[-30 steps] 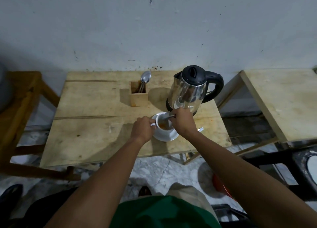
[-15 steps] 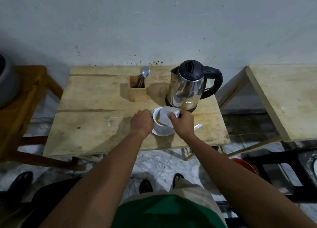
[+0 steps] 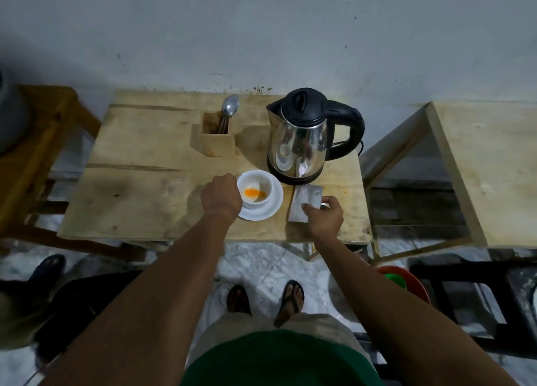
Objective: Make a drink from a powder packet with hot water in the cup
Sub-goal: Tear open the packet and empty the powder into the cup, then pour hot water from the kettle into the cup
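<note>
A white cup [image 3: 259, 186] stands on a white saucer [image 3: 273, 207] near the front of the wooden table [image 3: 145, 193]. Orange powder [image 3: 254, 193] lies in the cup's bottom. My left hand [image 3: 220, 198] is closed at the cup's left side, apparently on its handle, which is hidden. My right hand [image 3: 324, 217] pinches a silvery packet [image 3: 305, 201] that rests flat on the table, right of the saucer. A steel kettle [image 3: 302, 141] with a black lid and handle stands just behind the cup.
A wooden holder [image 3: 218, 140] with a spoon [image 3: 229, 108] sits at the back of the table. A second wooden table [image 3: 488, 164] stands to the right, a wooden stool [image 3: 37, 141] to the left. An orange bucket [image 3: 406, 281] is on the floor.
My right hand has moved the packet from over the cup down to the table at the right. The cup now shows orange powder. The view has tilted downward.
</note>
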A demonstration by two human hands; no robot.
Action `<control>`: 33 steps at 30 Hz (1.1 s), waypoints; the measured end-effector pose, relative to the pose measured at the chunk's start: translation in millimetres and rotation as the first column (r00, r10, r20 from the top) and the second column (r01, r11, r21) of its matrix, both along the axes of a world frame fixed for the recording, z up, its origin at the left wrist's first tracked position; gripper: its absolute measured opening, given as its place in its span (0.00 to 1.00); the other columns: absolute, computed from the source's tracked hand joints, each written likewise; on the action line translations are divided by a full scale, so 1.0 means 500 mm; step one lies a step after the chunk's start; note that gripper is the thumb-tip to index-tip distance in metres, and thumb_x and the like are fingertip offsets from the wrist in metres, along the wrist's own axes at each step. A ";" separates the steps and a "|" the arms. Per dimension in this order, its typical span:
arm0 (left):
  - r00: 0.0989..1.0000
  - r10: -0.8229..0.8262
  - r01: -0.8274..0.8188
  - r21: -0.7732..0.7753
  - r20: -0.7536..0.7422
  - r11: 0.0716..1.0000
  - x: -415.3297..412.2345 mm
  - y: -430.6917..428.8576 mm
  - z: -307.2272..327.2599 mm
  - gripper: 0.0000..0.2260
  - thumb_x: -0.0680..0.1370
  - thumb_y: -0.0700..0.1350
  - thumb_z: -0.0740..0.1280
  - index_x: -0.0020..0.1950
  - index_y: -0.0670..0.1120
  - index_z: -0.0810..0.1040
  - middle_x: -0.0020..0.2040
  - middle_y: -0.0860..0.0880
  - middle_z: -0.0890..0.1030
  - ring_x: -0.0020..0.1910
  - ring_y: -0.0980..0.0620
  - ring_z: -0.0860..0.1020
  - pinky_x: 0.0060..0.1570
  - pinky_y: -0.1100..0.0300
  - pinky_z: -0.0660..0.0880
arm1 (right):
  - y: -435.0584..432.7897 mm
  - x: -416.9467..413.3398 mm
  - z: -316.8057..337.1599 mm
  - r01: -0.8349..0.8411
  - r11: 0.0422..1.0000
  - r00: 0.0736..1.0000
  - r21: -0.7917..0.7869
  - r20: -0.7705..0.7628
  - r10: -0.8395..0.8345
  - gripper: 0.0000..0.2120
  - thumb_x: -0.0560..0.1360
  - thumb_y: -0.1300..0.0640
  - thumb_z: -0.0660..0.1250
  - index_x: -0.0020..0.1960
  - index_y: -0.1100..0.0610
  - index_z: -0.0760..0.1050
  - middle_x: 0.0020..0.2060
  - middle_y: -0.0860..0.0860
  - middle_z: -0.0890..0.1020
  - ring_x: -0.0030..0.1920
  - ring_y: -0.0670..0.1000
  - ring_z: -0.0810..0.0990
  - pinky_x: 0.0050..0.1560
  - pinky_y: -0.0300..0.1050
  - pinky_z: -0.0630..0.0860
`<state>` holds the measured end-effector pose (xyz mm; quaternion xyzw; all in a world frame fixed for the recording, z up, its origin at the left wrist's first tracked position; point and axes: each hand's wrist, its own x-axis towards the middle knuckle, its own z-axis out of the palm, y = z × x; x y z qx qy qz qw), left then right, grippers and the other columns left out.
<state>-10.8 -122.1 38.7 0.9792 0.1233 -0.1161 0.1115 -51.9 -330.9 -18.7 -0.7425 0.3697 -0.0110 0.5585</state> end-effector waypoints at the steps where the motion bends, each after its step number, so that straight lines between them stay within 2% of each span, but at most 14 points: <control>1: 1.000 0.003 -0.003 -0.002 0.001 1.000 0.000 0.001 -0.002 0.10 0.77 0.42 0.66 0.57 0.43 0.79 0.56 0.41 0.81 0.55 0.40 0.80 0.49 0.51 0.76 | -0.003 0.003 -0.005 -0.061 0.996 0.998 -0.061 0.020 0.062 0.15 0.70 0.60 0.78 0.48 0.57 0.72 0.38 0.52 0.79 0.41 0.56 0.77 0.41 0.46 0.72; 4: 1.000 0.024 -0.024 -0.009 0.006 1.000 -0.004 0.004 -0.005 0.11 0.77 0.42 0.66 0.58 0.43 0.79 0.56 0.41 0.81 0.55 0.39 0.80 0.49 0.50 0.76 | -0.010 0.011 -0.020 -0.223 0.943 0.974 -0.248 -0.021 0.225 0.20 0.70 0.58 0.74 0.56 0.55 0.67 0.38 0.50 0.75 0.41 0.58 0.76 0.38 0.47 0.71; 6: 0.999 0.034 -0.034 -0.006 0.006 0.999 -0.006 0.003 0.000 0.11 0.77 0.42 0.66 0.59 0.43 0.79 0.56 0.41 0.81 0.55 0.39 0.80 0.48 0.50 0.76 | -0.011 0.014 -0.021 -0.299 0.879 0.954 -0.372 -0.104 0.281 0.26 0.68 0.55 0.75 0.61 0.52 0.66 0.42 0.53 0.78 0.46 0.61 0.79 0.39 0.50 0.75; 9: 0.998 0.057 -0.057 -0.019 0.006 0.998 -0.007 -0.001 0.002 0.12 0.76 0.42 0.67 0.59 0.44 0.79 0.56 0.41 0.81 0.55 0.39 0.80 0.49 0.50 0.76 | -0.013 0.015 -0.024 -0.362 0.744 0.932 -0.562 -0.204 0.300 0.33 0.63 0.50 0.79 0.63 0.54 0.70 0.54 0.58 0.79 0.57 0.63 0.77 0.51 0.56 0.77; 12: 0.997 0.081 -0.080 -0.024 0.012 0.996 -0.008 -0.005 0.002 0.11 0.77 0.42 0.66 0.58 0.43 0.79 0.56 0.41 0.81 0.55 0.39 0.80 0.49 0.50 0.76 | -0.014 0.020 -0.028 -0.372 0.708 0.928 -0.600 -0.250 0.275 0.32 0.61 0.47 0.80 0.61 0.53 0.73 0.57 0.58 0.75 0.59 0.63 0.73 0.57 0.57 0.72; 17: 0.993 0.112 -0.111 -0.032 0.032 0.993 -0.015 -0.010 -0.001 0.12 0.77 0.43 0.66 0.59 0.44 0.78 0.58 0.41 0.80 0.57 0.39 0.79 0.52 0.49 0.76 | -0.025 0.025 -0.035 -0.424 0.710 0.905 -0.561 -0.286 0.314 0.27 0.64 0.45 0.77 0.61 0.49 0.76 0.59 0.57 0.74 0.62 0.63 0.70 0.61 0.57 0.67; 20: 0.991 0.127 -0.125 -0.030 0.048 0.992 -0.016 -0.014 0.001 0.11 0.77 0.43 0.67 0.58 0.43 0.78 0.56 0.41 0.80 0.55 0.39 0.80 0.50 0.49 0.76 | -0.026 0.029 -0.016 -0.355 0.761 0.935 -0.542 -0.189 0.302 0.26 0.67 0.43 0.77 0.62 0.48 0.76 0.62 0.56 0.73 0.64 0.62 0.69 0.62 0.57 0.66; 23: 0.992 0.120 -0.120 -0.007 0.032 0.993 -0.013 -0.018 0.009 0.09 0.77 0.43 0.67 0.56 0.42 0.78 0.56 0.40 0.80 0.55 0.39 0.80 0.50 0.49 0.76 | -0.018 0.050 0.039 -0.156 0.840 0.963 -0.519 0.108 0.246 0.23 0.71 0.46 0.74 0.63 0.51 0.76 0.64 0.56 0.73 0.66 0.61 0.69 0.62 0.57 0.65; 25: 0.994 0.113 -0.113 0.012 0.000 0.994 -0.007 -0.021 0.016 0.08 0.76 0.41 0.67 0.55 0.42 0.78 0.56 0.40 0.80 0.55 0.39 0.80 0.50 0.50 0.76 | -0.015 0.075 0.090 -0.021 0.867 0.926 -0.499 0.317 0.205 0.23 0.73 0.46 0.71 0.66 0.51 0.74 0.66 0.55 0.71 0.67 0.58 0.68 0.63 0.52 0.60; 27: 0.994 0.097 -0.095 0.042 -0.040 0.995 0.002 -0.027 0.028 0.09 0.75 0.40 0.67 0.55 0.43 0.77 0.56 0.41 0.80 0.56 0.39 0.80 0.49 0.51 0.75 | -0.017 0.104 0.143 0.056 0.877 0.863 -0.476 0.465 0.197 0.24 0.76 0.46 0.68 0.69 0.51 0.71 0.69 0.54 0.70 0.70 0.56 0.67 0.66 0.52 0.55; 28: 0.994 0.086 -0.083 0.061 -0.062 0.995 0.007 -0.031 0.036 0.10 0.75 0.40 0.67 0.56 0.43 0.77 0.57 0.42 0.80 0.56 0.40 0.80 0.49 0.51 0.75 | -0.020 0.122 0.168 0.069 0.872 0.842 -0.485 0.497 0.209 0.24 0.78 0.46 0.67 0.71 0.51 0.69 0.71 0.53 0.69 0.72 0.55 0.66 0.67 0.53 0.55; 30: 0.992 0.071 -0.059 0.107 -0.108 0.993 0.016 -0.036 0.044 0.12 0.75 0.41 0.67 0.58 0.44 0.76 0.58 0.43 0.79 0.58 0.42 0.79 0.52 0.52 0.74 | -0.033 0.156 0.204 0.019 0.839 0.838 -0.544 0.466 0.284 0.22 0.80 0.44 0.64 0.71 0.49 0.70 0.72 0.51 0.70 0.73 0.54 0.66 0.69 0.57 0.57; 33: 0.987 0.039 -0.014 0.155 -0.158 0.988 0.027 -0.045 0.050 0.13 0.77 0.41 0.65 0.61 0.45 0.75 0.60 0.43 0.78 0.59 0.43 0.78 0.55 0.51 0.73 | -0.065 0.206 0.238 -0.155 0.793 0.850 -0.590 0.329 0.411 0.18 0.79 0.40 0.60 0.62 0.48 0.76 0.62 0.49 0.78 0.65 0.53 0.74 0.70 0.58 0.60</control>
